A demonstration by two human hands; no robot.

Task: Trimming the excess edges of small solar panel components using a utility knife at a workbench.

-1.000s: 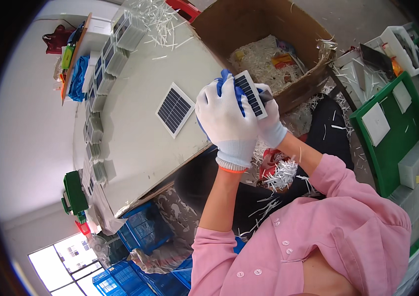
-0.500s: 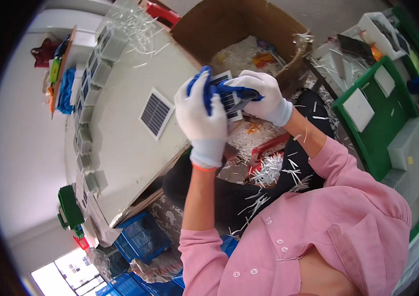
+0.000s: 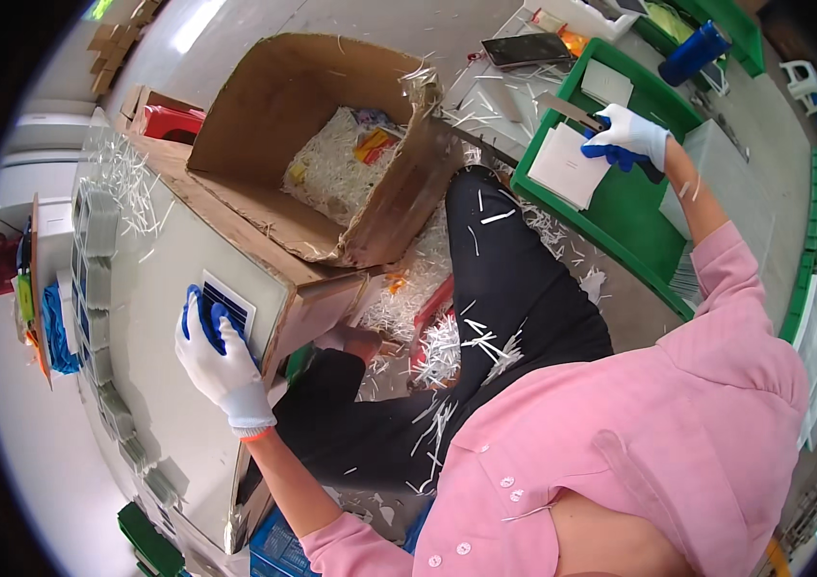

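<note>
My left hand (image 3: pixel 221 361), in a white glove with blue-coated fingers, is closed over a small dark solar panel (image 3: pixel 228 306) with a white border on the pale table (image 3: pixel 173 385). My fingers hide much of the panel, and whether another lies beneath it I cannot tell. My right hand (image 3: pixel 631 137), gloved alike, grips a knife (image 3: pixel 570 112) with a grey blade. It hangs over a green tray (image 3: pixel 644 216), just beside a white rectangular panel (image 3: pixel 567 165). A second white panel (image 3: pixel 608 85) lies at the tray's far end.
A cardboard box (image 3: pixel 408 207) with white strips inside stands between table and tray. Stacked panels (image 3: pixel 96 279) line the table's far left edge. White scraps (image 3: pixel 437 351) cover the floor and my dark trousers. A blue bottle (image 3: pixel 695 53) lies beyond the tray.
My hands have parted: the left moved to the table with the panel, the right swung over to the green tray with the knife. The view has turned to the right.
</note>
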